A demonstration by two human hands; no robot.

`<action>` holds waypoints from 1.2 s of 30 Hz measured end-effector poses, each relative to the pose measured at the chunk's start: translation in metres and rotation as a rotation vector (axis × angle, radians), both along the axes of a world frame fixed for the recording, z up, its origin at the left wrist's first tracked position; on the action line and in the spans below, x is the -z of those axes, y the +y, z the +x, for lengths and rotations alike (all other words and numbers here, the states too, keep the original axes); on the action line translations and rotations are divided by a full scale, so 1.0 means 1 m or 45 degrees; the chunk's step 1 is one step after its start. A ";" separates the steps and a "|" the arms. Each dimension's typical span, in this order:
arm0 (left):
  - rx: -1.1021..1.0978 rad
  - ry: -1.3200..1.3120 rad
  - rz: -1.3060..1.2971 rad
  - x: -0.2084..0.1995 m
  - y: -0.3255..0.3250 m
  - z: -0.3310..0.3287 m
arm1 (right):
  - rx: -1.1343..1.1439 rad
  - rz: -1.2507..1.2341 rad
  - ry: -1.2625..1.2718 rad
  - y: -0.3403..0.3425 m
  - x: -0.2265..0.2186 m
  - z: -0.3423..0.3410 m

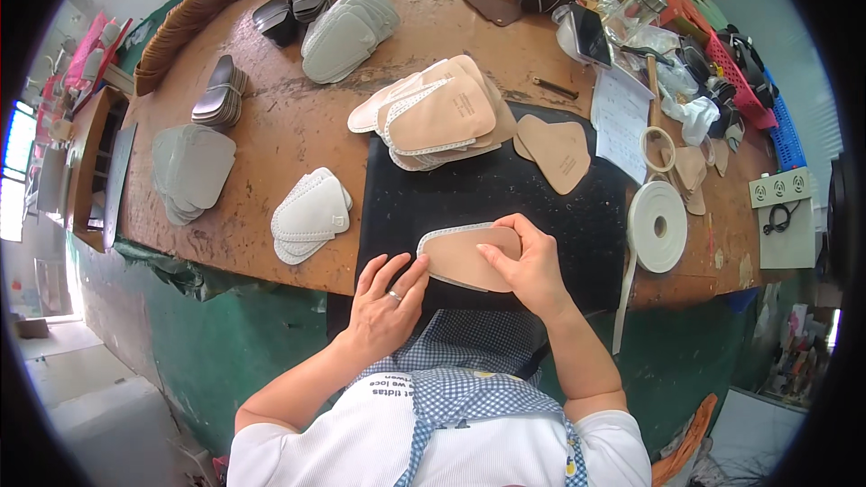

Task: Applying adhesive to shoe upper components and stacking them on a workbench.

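Observation:
A tan leather piece with a white stitched edge (pixel 465 257) lies over the black mat (pixel 559 261) near the table's front edge. My right hand (pixel 532 261) grips its right end, thumb on top and fingers round the far edge. At its left end my left hand (pixel 390 298), a ring on one finger, has its fingers stretched out and apart, the fingertips at the piece's edge. Beyond lies a pile of similar tan pieces with stitched borders (pixel 442 113). Two plain tan pieces (pixel 559 158) sit to the right of that pile.
White pieces (pixel 311 216) and grey pieces (pixel 191 171) lie in stacks at left, with more white ones (pixel 350 32) behind. A white tape roll (pixel 661 227) rests at right, near paper sheets (pixel 621 122). A phone (pixel 591 36) and pink basket (pixel 744 81) stand farther back.

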State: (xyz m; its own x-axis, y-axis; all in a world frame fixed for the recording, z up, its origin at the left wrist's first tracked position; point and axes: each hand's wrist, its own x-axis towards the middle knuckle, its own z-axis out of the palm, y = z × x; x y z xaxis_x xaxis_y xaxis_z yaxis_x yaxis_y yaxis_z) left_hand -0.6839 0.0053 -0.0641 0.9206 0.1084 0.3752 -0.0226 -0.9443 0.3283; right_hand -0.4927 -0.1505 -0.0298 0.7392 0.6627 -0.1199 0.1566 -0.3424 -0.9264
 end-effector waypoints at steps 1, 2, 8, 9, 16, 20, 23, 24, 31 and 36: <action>0.015 0.017 0.016 -0.001 0.002 -0.001 | 0.007 -0.002 -0.009 -0.004 -0.001 0.001; 0.030 0.033 0.034 -0.002 0.004 0.000 | 0.059 0.036 0.107 -0.009 -0.001 0.002; 0.039 -0.039 0.010 -0.003 0.002 0.008 | 0.099 -0.041 0.121 -0.018 0.004 0.007; 0.025 -0.051 0.006 -0.003 0.003 0.009 | 0.080 -0.042 0.073 -0.017 0.004 0.007; 0.168 0.324 -0.188 -0.016 -0.026 0.044 | 0.005 -0.264 -0.453 -0.013 0.004 0.005; 0.258 0.514 0.041 -0.025 -0.016 0.045 | 0.036 -0.422 -0.768 -0.010 -0.007 0.007; 0.279 0.340 -0.293 -0.029 0.009 0.062 | -0.289 0.018 -1.008 -0.002 0.000 0.007; 0.294 0.295 -0.545 -0.030 0.018 0.067 | -0.283 0.037 -1.016 0.000 0.000 0.006; 0.017 0.402 -0.384 -0.027 0.026 0.089 | -0.457 -0.062 -0.997 -0.001 0.006 0.010; -0.004 0.373 -0.667 -0.036 0.029 0.095 | -0.378 0.010 -1.021 0.002 0.002 0.006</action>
